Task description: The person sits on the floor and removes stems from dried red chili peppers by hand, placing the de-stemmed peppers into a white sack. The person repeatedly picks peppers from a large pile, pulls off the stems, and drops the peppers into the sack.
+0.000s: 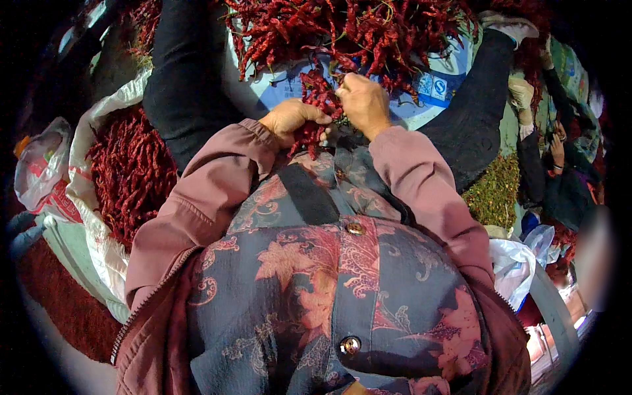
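A bunch of dried red chillies is in my left hand, its thumb laid across the pods. My right hand is bent closed at the right side of this bunch, with its fingertips against it; whether it pinches a stem is hidden. Green stems show between the two hands. Just beyond them, a heap of dried red chillies with curling stems spreads over a blue and white printed plastic sheet between my legs.
At my left stands a white woven sack filled with dried chillies, beside a clear plastic bag. Greenish-brown stems or scraps lie to my right, near a white plastic bag. Other people's hands are at the far right.
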Demonstrator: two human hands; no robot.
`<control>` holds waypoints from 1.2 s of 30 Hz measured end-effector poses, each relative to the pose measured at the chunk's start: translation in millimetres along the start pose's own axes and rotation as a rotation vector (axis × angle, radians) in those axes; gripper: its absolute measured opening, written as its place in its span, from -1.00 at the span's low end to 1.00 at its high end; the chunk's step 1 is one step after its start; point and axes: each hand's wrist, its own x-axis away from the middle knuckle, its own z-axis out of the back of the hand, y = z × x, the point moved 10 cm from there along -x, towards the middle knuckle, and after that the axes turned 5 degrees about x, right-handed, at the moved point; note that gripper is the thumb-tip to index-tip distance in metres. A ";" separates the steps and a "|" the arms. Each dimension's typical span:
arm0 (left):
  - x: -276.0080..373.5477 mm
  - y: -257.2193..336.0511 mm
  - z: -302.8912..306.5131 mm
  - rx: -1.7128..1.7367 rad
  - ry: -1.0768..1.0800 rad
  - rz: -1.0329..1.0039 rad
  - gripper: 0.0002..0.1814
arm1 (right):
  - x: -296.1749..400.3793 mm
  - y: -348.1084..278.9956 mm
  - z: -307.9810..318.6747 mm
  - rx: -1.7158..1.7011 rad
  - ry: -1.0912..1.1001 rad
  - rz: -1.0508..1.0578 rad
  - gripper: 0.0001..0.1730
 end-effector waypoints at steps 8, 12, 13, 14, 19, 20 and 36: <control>27.9 38.8 21.9 0.205 0.152 -0.312 -0.77 | 4.9 38.9 -9.6 0.033 -0.195 -0.032 -0.73; 31.0 27.3 47.2 0.135 0.267 -0.351 -0.66 | 4.1 27.5 -20.9 0.205 -0.208 -0.005 -0.69; 31.6 26.5 46.0 0.132 0.285 -0.358 -0.68 | 3.2 22.8 -23.4 0.296 -0.220 0.011 -0.69; 32.3 26.5 44.5 0.127 0.303 -0.364 -0.70 | 2.3 22.1 -26.4 0.372 -0.202 0.020 -0.70; 31.9 24.2 34.3 0.128 0.347 -0.379 -0.83 | 0.4 29.8 -29.5 0.370 -0.183 0.052 -0.78; 32.4 22.2 35.7 0.133 0.341 -0.351 -0.82 | -0.3 30.5 -25.7 0.304 -0.182 0.041 -0.79; 11.6 36.1 19.4 -0.101 0.279 -0.411 -0.87 | 32.1 -8.4 -16.5 -0.366 -0.257 -0.049 -0.81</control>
